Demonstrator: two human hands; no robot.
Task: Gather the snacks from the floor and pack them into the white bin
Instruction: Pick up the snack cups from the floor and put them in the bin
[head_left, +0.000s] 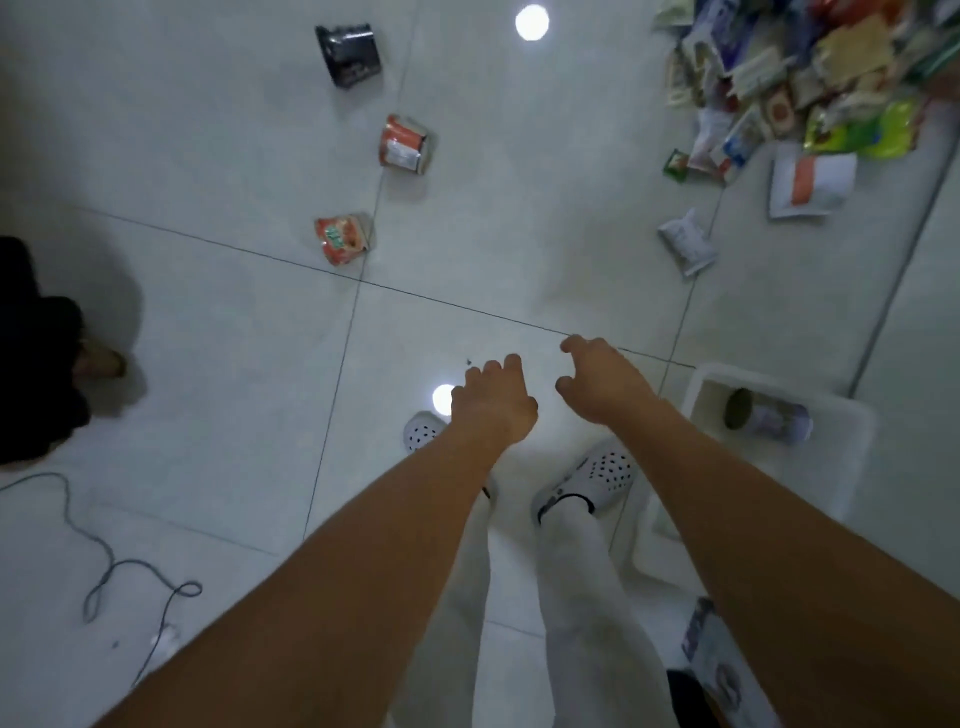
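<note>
Both empty hands are held out over the tiled floor (208, 322), beside the white bin (852, 441).

The left hand (491, 402) and right hand (597, 379) are loosely curled, with nothing gripped. A can (769, 415) is seen lying inside the bin, just right of the right hand. Three snack packs, black (349, 54), orange (404, 144) and red (344, 238), are scattered well ahead; a heap of snacks (810, 78) is piled at the far right.

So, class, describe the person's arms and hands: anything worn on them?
Both forearms are bare, with no sleeves in view. The left hand and right hand wear no gloves; no watch, ring or bracelet shows. The picture is slightly blurred, so fine marks cannot be told.
</note>
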